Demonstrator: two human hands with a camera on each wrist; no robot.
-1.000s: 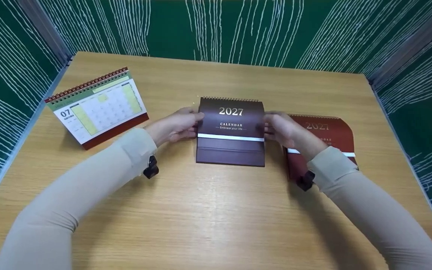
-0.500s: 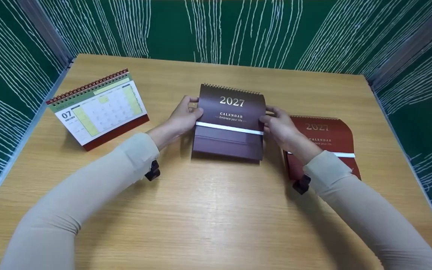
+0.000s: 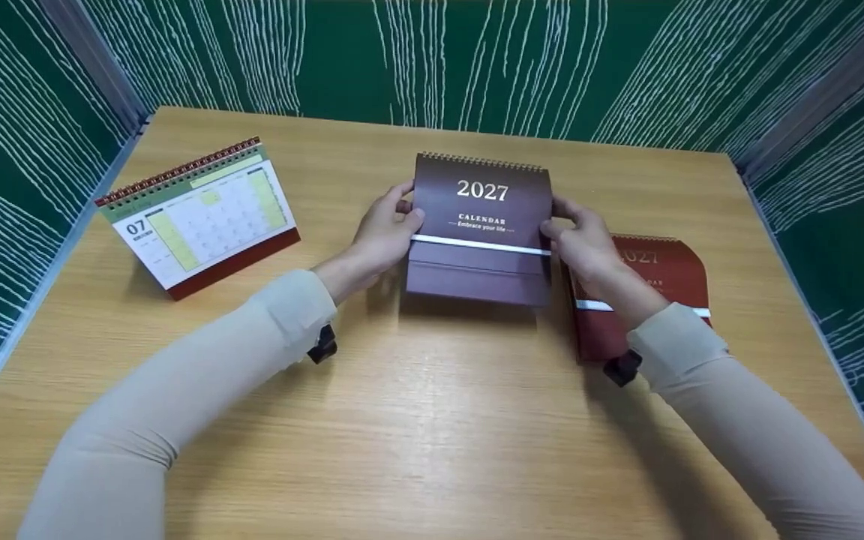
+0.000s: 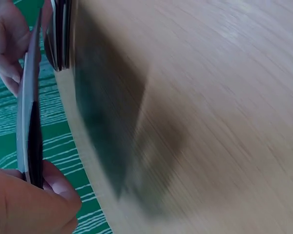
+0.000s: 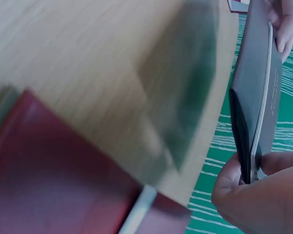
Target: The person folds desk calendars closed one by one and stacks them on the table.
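A dark brown desk calendar (image 3: 481, 202) marked 2027, with a spiral top and a white band, is held up off the table between both hands. My left hand (image 3: 383, 229) pinches its left side, thumb on the front cover. On the opposite side my right hand (image 3: 586, 240) pinches it the same way. In the left wrist view the calendar (image 4: 30, 107) shows edge-on, folded nearly flat, with the left hand (image 4: 34, 200) at its near end. The right wrist view shows the right hand (image 5: 263, 195) gripping the near end, thumb and fingers on either face.
A red 2027 calendar (image 3: 672, 274) lies at the right, partly behind the right hand and forearm. At the left a spiral calendar (image 3: 207, 217) stands open at page 07. Green walls with white lines (image 3: 342, 60) border the wooden table (image 3: 432, 435).
The brown calendar has risen off the table, moving away from me and slightly right, with both hands on it. The red and the standing calendars stay put.
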